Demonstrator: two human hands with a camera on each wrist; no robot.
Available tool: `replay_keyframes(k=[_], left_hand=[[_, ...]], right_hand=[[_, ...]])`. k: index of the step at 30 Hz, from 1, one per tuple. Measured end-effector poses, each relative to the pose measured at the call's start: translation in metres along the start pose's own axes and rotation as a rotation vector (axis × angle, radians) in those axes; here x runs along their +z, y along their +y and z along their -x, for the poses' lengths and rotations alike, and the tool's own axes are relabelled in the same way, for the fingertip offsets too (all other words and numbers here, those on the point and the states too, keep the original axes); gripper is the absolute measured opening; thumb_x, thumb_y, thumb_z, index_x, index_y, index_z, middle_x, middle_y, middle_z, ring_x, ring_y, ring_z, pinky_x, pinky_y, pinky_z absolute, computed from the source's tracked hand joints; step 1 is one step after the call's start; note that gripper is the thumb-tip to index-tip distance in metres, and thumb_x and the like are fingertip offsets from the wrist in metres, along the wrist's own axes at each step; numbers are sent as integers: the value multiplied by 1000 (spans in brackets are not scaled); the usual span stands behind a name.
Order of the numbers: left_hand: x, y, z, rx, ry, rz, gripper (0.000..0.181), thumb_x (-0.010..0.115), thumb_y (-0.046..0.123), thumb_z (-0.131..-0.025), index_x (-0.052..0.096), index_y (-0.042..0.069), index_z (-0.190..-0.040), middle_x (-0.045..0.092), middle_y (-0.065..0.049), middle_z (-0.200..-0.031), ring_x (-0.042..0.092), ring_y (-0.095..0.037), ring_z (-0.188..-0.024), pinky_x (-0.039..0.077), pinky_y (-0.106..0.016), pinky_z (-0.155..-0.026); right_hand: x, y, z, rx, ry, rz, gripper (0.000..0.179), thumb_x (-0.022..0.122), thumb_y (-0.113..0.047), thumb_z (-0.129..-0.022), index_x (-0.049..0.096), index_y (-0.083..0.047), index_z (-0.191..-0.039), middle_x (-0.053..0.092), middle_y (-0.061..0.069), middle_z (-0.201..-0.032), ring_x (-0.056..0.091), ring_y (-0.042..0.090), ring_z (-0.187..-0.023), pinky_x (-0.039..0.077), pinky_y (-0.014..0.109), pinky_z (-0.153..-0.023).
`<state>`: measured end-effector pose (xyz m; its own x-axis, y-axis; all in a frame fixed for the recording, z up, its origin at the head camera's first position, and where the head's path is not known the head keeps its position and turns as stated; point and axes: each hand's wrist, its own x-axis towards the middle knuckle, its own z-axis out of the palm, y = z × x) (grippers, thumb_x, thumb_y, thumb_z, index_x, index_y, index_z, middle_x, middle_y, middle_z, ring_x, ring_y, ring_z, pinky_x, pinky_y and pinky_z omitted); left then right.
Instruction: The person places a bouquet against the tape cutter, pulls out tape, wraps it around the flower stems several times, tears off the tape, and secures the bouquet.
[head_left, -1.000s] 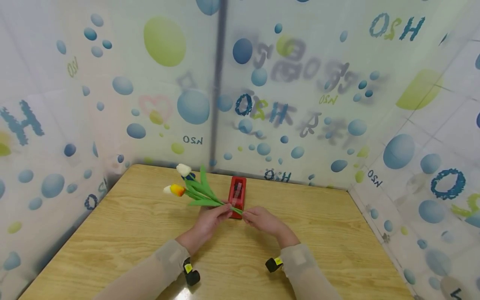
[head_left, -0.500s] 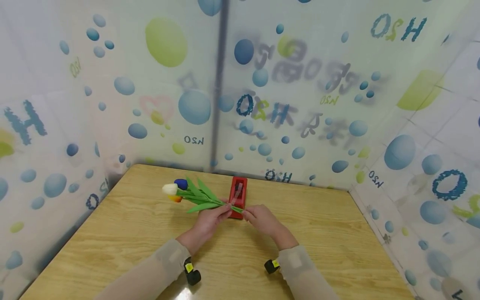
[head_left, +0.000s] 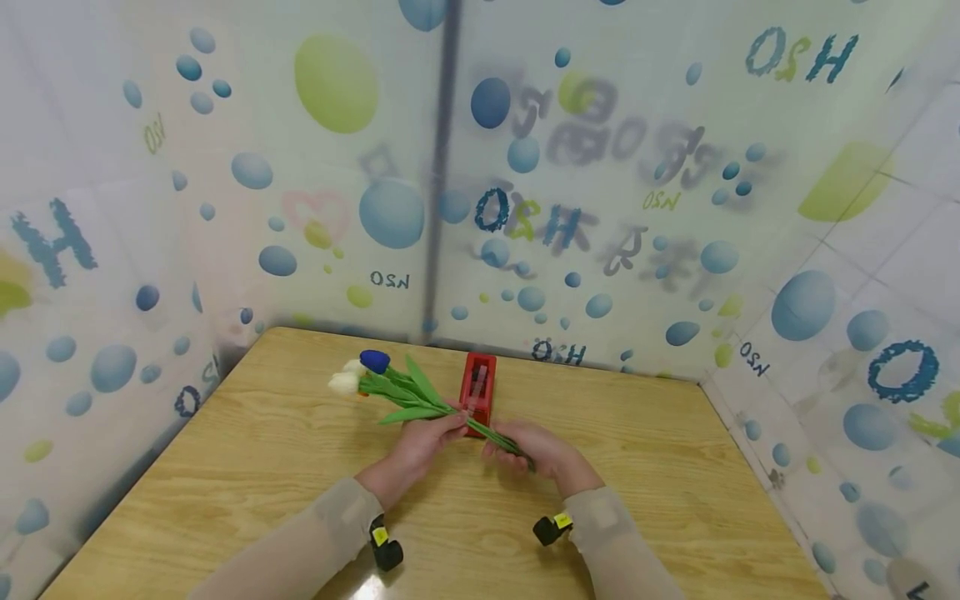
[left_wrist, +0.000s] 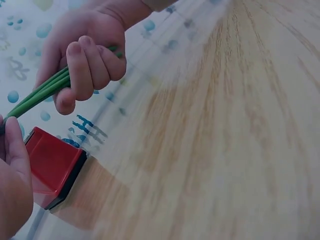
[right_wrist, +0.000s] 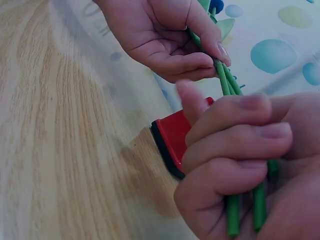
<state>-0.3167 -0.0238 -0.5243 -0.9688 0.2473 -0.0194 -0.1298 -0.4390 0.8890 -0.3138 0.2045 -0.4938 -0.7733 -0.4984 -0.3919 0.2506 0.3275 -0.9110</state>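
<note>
Left to right, above the light wood-grain table [head_left: 660, 467]: bunch of artificial tulips [head_left: 401, 387], white and blue heads toward the far-left corner, green leaves, long green stems. Next, left hand [head_left: 423, 437], pinching stems between thumb and fingers just below leaves. Beyond, near middle of far edge, red oblong plastic tape dispenser [head_left: 480, 396], black base. Then right hand [head_left: 536, 446], fingers curled round lower stems, cut ends protruding.
</note>
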Motion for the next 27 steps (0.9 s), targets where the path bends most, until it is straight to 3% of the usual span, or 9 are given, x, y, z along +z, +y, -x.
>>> replay_keyframes(k=[6,12,16,23,27], left_hand=[[1,1,1,9,13,-10,17,66,-5,-101,66,-4,-118,77,2,-99,76,-10,-93,66,-25,-86],[2,1,1,-3,49,-4,23,65,-7,-100,64,-9,-123,77,2,-100,76,-10,-95,66,-26,-87],[3,2,0,-9,74,7,25,68,-7,-99,64,-12,-123,77,1,-101,76,-11,-95,66,-27,-89],[4,1,0,8,86,25,30,68,-5,-100,61,-14,-127,78,-2,-103,76,-13,-95,66,-28,-89],[4,0,-1,7,112,68,27,68,-6,-99,62,-13,-125,77,-3,-97,76,-14,-90,67,-27,-86]], right_hand=[[-3,2,-1,2,-161,-139,53,25,-34,-119,58,-15,-83,33,-13,-56,28,0,-45,24,17,-43],[-4,4,-5,-13,-159,-132,48,30,-34,-119,52,-17,-80,34,-13,-60,29,-1,-46,25,17,-44],[-5,6,-8,-65,-68,4,46,38,-38,-117,55,-13,-82,40,-11,-61,31,4,-49,28,19,-48],[0,4,-8,-261,105,336,54,40,-31,-118,53,14,-92,38,-8,-61,29,9,-53,30,21,-52],[3,-1,-6,-350,221,527,52,45,-29,-116,57,14,-88,39,-7,-62,33,9,-54,31,21,-53]])
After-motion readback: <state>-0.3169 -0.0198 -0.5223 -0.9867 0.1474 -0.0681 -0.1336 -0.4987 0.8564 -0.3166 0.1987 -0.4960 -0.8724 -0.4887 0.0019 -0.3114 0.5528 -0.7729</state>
